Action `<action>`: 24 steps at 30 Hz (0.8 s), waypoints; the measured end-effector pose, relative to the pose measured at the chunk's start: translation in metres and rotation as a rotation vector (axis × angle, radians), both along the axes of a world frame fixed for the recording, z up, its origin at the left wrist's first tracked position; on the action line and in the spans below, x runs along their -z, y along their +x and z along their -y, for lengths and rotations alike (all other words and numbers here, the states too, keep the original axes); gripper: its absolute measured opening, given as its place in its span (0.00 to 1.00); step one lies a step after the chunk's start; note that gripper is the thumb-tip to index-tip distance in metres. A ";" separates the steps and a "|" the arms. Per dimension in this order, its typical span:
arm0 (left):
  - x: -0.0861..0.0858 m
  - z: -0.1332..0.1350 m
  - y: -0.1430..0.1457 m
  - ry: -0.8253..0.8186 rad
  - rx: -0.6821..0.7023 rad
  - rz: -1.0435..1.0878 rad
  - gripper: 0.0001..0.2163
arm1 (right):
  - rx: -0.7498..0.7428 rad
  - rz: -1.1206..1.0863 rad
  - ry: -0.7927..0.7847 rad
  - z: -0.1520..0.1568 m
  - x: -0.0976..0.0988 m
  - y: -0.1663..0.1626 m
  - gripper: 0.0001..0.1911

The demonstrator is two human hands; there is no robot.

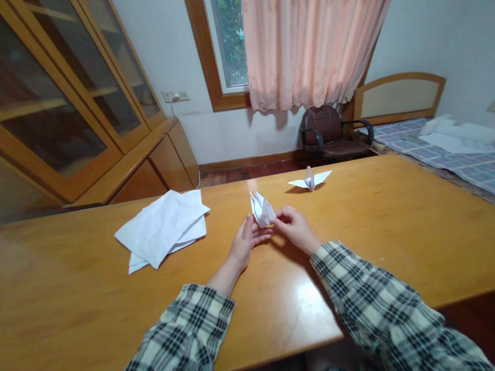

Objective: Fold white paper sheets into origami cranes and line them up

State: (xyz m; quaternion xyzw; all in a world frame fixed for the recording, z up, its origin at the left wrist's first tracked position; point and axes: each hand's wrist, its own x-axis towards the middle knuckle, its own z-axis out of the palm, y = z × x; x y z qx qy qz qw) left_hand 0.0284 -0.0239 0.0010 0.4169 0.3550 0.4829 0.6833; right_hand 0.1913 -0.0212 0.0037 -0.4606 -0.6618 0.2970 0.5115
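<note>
Between my two hands, just above the wooden table (372, 247), is a small folded white paper (261, 210) with pointed tips facing up. My left hand (248, 240) holds it from the left and below, thumb at its side and fingers under it. On the other side, my right hand (294, 225) pinches its lower right edge between thumb and fingers. Beyond my right hand a finished-looking white paper crane (310, 180) stands with wings spread. To the left lies a loose stack of white paper sheets (164, 228).
A glass-fronted cabinet (69, 82) stands at the left beyond the table. A brown armchair (331, 133) is behind the far edge, under a pink curtain (310, 23). At the right is a bed (487, 171) with a checked cover.
</note>
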 end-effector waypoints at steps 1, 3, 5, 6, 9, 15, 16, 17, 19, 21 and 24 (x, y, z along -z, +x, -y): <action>0.000 0.000 0.001 0.029 0.001 -0.005 0.27 | -0.003 -0.008 -0.002 0.000 0.001 0.000 0.12; 0.001 0.000 0.002 0.066 -0.017 -0.015 0.27 | -0.023 -0.053 -0.026 0.000 0.002 -0.002 0.11; 0.002 -0.001 0.003 0.056 -0.043 -0.018 0.28 | -0.055 -0.128 -0.069 0.000 0.005 -0.003 0.11; 0.003 -0.001 0.004 0.047 -0.054 -0.019 0.27 | -0.069 -0.171 -0.087 0.000 0.006 -0.004 0.11; 0.003 -0.002 0.004 0.040 -0.057 -0.031 0.26 | -0.096 -0.296 -0.120 -0.002 0.009 -0.006 0.14; 0.003 -0.002 0.002 0.063 -0.064 -0.064 0.26 | -0.160 -0.425 -0.234 -0.003 0.012 -0.006 0.22; 0.003 -0.003 0.002 0.065 -0.070 -0.070 0.26 | -0.178 -0.414 -0.260 -0.002 0.012 -0.006 0.21; 0.003 -0.003 0.001 0.067 -0.076 -0.075 0.26 | -0.198 -0.399 -0.288 -0.001 0.011 -0.006 0.20; 0.003 -0.003 0.001 0.072 -0.082 -0.082 0.26 | -0.232 -0.370 -0.338 0.001 0.010 -0.006 0.18; 0.003 -0.002 0.001 0.082 -0.072 -0.089 0.26 | -0.234 -0.353 -0.358 0.002 0.009 -0.006 0.19; 0.005 -0.002 0.001 0.097 -0.040 -0.096 0.26 | -0.219 -0.353 -0.364 0.002 0.008 -0.006 0.20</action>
